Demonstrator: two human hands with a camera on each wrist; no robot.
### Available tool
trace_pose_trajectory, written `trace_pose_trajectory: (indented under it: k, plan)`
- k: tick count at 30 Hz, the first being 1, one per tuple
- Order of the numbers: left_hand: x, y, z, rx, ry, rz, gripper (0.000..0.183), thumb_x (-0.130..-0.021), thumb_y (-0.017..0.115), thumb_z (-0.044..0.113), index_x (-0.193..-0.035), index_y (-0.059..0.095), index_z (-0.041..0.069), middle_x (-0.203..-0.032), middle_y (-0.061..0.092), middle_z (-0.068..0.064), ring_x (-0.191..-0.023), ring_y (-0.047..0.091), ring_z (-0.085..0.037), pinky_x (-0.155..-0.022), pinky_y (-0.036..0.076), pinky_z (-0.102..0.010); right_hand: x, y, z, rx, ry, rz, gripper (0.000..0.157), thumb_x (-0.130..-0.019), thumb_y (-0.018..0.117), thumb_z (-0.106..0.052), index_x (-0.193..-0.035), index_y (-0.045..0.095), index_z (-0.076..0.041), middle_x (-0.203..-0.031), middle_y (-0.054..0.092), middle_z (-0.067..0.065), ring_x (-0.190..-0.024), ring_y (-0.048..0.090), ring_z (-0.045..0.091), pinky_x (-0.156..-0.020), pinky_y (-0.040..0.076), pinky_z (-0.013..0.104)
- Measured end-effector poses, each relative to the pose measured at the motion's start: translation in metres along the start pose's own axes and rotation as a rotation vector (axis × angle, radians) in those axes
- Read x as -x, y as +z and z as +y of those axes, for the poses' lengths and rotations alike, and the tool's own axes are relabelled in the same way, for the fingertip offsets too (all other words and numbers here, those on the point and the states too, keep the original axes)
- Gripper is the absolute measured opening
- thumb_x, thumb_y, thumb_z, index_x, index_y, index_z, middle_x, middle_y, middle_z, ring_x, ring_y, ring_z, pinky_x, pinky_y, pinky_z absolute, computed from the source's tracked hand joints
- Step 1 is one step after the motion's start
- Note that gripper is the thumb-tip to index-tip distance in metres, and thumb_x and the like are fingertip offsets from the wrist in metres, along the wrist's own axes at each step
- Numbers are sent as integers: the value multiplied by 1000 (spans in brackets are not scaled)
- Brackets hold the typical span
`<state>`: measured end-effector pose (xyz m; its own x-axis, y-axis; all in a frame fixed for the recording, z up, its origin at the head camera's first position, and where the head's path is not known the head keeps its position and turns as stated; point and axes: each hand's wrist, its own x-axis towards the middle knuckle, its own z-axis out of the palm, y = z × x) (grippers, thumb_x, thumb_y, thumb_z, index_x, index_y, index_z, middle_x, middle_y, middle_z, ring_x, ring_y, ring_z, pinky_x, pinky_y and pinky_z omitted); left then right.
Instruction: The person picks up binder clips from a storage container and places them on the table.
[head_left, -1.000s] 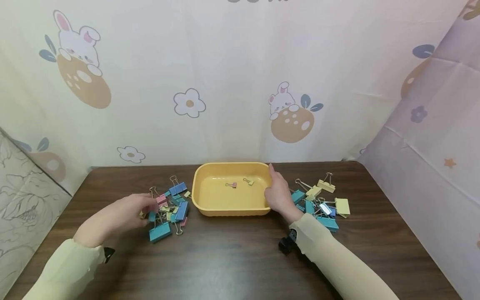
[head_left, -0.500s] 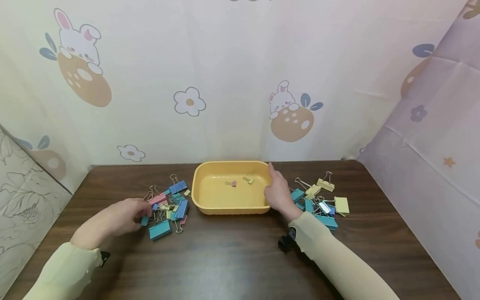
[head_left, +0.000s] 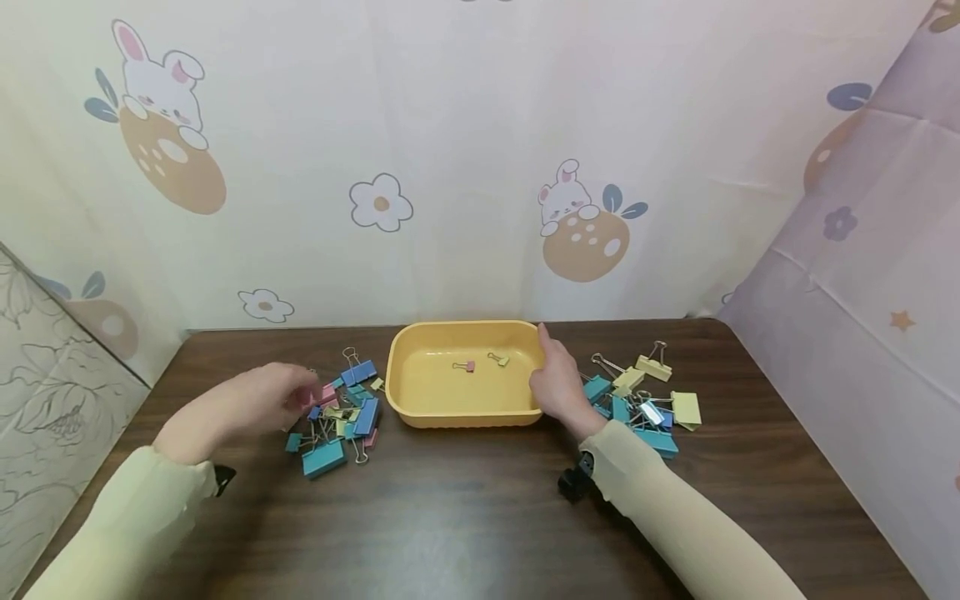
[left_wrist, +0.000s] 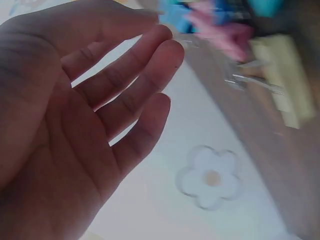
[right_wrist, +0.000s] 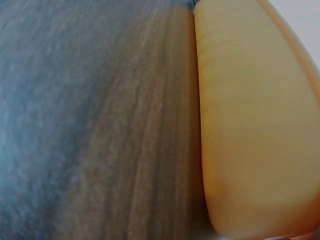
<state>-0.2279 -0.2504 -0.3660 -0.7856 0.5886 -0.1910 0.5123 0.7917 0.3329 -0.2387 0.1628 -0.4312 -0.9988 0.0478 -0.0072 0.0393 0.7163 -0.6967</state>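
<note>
My left hand (head_left: 262, 402) hovers at the left edge of a mixed pile of binder clips (head_left: 330, 457), its fingertips close to a pink binder clip (head_left: 328, 393). In the left wrist view its fingers (left_wrist: 135, 105) bend loosely and no clip shows between them; that view is blurred, with pink and yellow clips (left_wrist: 285, 80) beyond the fingertips. My right hand (head_left: 558, 387) holds the right rim of a yellow tray (head_left: 465, 421), thumb over the rim and one finger lying along it. Inside the tray lie a small pink clip (head_left: 468, 367) and a small yellow clip (head_left: 502, 361).
Right of the tray, behind the right wrist, is another pile of teal, blue and yellow binder clips (head_left: 656, 442). The dark wooden table (head_left: 465, 517) ends at a patterned curtain (head_left: 465, 167) at the back and sides.
My left hand moves slightly back and forth over the left pile. The long pink clip shifts beside its fingertips and is now partly covered. The right hand and tray stay put.
</note>
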Motion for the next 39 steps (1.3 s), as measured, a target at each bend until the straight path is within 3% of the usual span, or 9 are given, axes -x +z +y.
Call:
trace_pose_trajectory:
  k: [7,10,15,19,23,29,39]
  plan:
    - [-47,-25,43,-20,107,-24,20,-87,59,-2,-94,67,14,-75,57,5,-60,54,-10,-57,47,-30,1,-2,-1,-5,-4,-8,83,-85,44,11,-159,13,-6,-156,29,24,-134,39,34,-110,34,51]
    - [-74,-32,63,-34,140,-30,20,-87,56,-1,-96,67,14,-79,58,4,-67,54,-13,-62,47,-31,0,-1,0,-4,-8,-9,83,-84,44,11,-159,13,-6,-156,29,24,-133,40,34,-109,35,51]
    - [-120,-39,90,-23,141,-114,23,-90,54,4,-107,67,13,-91,62,-1,-81,57,-18,-72,49,-34,-1,-2,0,9,-21,-3,84,-83,45,12,-159,13,-5,-155,30,25,-133,40,36,-109,34,52]
    - [-155,-36,107,-88,189,-152,18,-92,56,10,-106,66,13,-96,63,0,-88,57,-18,-78,48,-35,-1,-2,-1,12,-14,-6,83,-84,45,11,-159,13,-5,-155,30,25,-134,39,35,-110,34,51]
    - [-182,-23,119,-194,182,-161,10,-96,59,23,-100,67,18,-94,63,4,-86,57,-15,-77,47,-33,-1,-2,0,16,-11,-15,82,-85,46,11,-159,13,-5,-155,29,25,-134,39,35,-110,34,51]
    - [-202,2,130,-339,158,-188,10,-95,64,32,-91,66,23,-83,64,10,-76,58,-11,-70,47,-31,-1,1,0,14,-11,-8,83,-84,46,11,-159,13,-6,-155,30,24,-132,41,34,-108,36,50]
    - [-214,32,123,-369,126,-217,26,-86,59,0,-68,51,18,-68,46,5,-63,41,-10,-56,34,-24,1,8,1,8,-14,-21,84,-83,47,12,-159,14,-5,-154,32,24,-131,42,34,-107,38,50]
